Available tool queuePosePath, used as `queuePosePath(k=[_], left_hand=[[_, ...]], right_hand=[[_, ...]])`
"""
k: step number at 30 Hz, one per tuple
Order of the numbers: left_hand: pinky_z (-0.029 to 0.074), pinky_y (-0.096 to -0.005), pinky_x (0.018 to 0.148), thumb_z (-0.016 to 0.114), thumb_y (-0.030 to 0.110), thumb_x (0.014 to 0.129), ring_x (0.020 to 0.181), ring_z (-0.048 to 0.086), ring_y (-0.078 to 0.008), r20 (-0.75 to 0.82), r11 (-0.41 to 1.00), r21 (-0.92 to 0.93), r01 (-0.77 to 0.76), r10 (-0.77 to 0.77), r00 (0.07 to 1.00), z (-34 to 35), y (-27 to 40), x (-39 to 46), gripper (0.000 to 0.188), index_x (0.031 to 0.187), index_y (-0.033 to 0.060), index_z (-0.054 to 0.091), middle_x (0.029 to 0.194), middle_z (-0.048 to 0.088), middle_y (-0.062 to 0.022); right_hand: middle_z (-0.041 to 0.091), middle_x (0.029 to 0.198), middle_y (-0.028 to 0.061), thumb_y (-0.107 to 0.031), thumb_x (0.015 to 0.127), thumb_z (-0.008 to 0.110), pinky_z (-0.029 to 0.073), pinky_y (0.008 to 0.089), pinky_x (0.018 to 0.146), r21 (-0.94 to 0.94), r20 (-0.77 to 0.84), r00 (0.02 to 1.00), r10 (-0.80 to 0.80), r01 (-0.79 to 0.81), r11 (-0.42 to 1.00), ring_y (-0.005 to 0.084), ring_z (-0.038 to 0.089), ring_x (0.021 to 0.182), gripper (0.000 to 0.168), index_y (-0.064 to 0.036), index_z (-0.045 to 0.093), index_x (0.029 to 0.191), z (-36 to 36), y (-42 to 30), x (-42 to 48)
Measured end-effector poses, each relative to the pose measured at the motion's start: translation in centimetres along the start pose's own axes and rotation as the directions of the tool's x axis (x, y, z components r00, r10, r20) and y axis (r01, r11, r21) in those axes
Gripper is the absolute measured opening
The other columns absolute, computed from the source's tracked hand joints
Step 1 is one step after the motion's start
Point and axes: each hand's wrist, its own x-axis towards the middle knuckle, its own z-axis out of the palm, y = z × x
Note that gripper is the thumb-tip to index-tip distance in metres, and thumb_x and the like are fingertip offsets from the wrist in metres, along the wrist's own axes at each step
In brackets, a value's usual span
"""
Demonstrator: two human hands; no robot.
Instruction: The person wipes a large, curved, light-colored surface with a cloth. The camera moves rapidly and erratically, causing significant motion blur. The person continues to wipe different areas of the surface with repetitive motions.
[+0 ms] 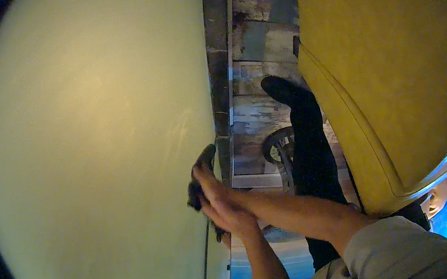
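My right hand point(211, 187) is at the edge of a large pale green-yellow surface point(93, 148), with its fingers around a dark, cloth-like thing point(194, 196). Parts of the dark thing stick out past the fingers, and its exact kind is unclear. My left hand point(236, 220) comes up from below and overlaps the right one at the palm and wrist. Its fingers are mostly hidden, so its hold cannot be told. Faint pale streaks point(180, 130) mark the surface above the hands.
A yellow upholstered seat or panel point(382, 55) with a stitched seam fills the right. Between it and the pale surface lies a patchwork wood-look floor point(255, 42). My dark-clothed leg point(310, 140) reaches along it, beside a dark spoked wheel-like thing point(277, 147). Blue-lit areas show lower down.
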Motion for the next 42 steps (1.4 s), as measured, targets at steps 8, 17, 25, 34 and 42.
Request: queuePosePath(k=[8, 17, 25, 34, 42], left_hand=[[0.035, -0.0449, 0.109, 0.046, 0.048, 0.098, 0.134, 0.042, -0.0345, -0.163, 0.985, -0.164, -0.043, 0.016, 0.986, 0.1, 3.6, 2.2, 0.074, 0.144, -0.0080, 0.033, 0.144, 0.043, -0.0253], [0.024, -0.0411, 0.117, 0.035, 0.042, 0.103, 0.140, 0.036, -0.0311, 0.055, 0.993, 0.021, -0.119, 0.117, 0.992, 0.7, 0.2, 3.0, 0.066, 0.150, -0.0050, 0.031, 0.151, 0.038, -0.0213], [0.023, -0.0458, 0.116, 0.037, 0.054, 0.100, 0.143, 0.030, -0.0353, -0.076, 0.996, 0.057, -0.075, 0.080, 0.994, 0.6, 8.8, 2.6, 0.082, 0.152, -0.0067, 0.020, 0.155, 0.028, -0.0248], [0.023, -0.0401, 0.117, 0.040, 0.044, 0.102, 0.143, 0.029, -0.0341, -0.069, 0.974, -0.083, -0.210, 0.204, 0.976, 0.3, 9.5, 0.9, 0.072, 0.151, -0.0060, 0.024, 0.156, 0.028, -0.0245], [0.026, -0.0408, 0.117, 0.033, 0.036, 0.105, 0.138, 0.036, -0.0332, -0.142, 0.849, 0.129, -0.513, 0.527, 0.838, -0.4, 10.4, 5.3, 0.060, 0.149, -0.0044, 0.032, 0.153, 0.034, -0.0228]], right_hand=[[0.011, 0.161, 0.0232, -0.033, 0.100, 0.042, 0.000, 0.0476, 0.120, -0.615, 0.243, 0.646, -0.723, 0.679, 0.400, 0.0343, 0.003, 0.151, 0.071, 0.003, 0.014, 0.154, 9.6, -16.2, -0.6], [0.019, 0.160, 0.0212, -0.028, 0.098, 0.047, 0.022, 0.0409, 0.119, -0.113, -0.086, 0.984, -0.158, 0.148, 0.982, 0.0340, 0.017, 0.149, 0.070, 0.001, 0.016, 0.154, 5.0, -8.6, 1.1], [-0.002, 0.164, 0.0183, -0.035, 0.099, 0.046, -0.010, 0.0544, 0.117, -0.580, 0.382, 0.655, -0.652, 0.719, 0.383, 0.0341, -0.012, 0.151, 0.078, -0.003, 0.007, 0.157, 11.5, -20.6, -4.8], [0.010, 0.163, 0.0152, -0.018, 0.096, 0.050, 0.018, 0.0450, 0.119, -0.220, 0.237, 0.881, -0.408, 0.458, 0.861, 0.0321, 0.011, 0.150, 0.065, -0.006, 0.025, 0.155, 10.8, -17.6, -13.7], [0.017, 0.160, 0.0229, -0.029, 0.085, 0.059, 0.009, 0.0709, 0.112, -0.355, 0.518, 0.177, -0.837, 0.935, -0.022, 0.0512, 0.010, 0.147, 0.075, -0.017, 0.032, 0.154, 16.5, -26.5, -8.4]])
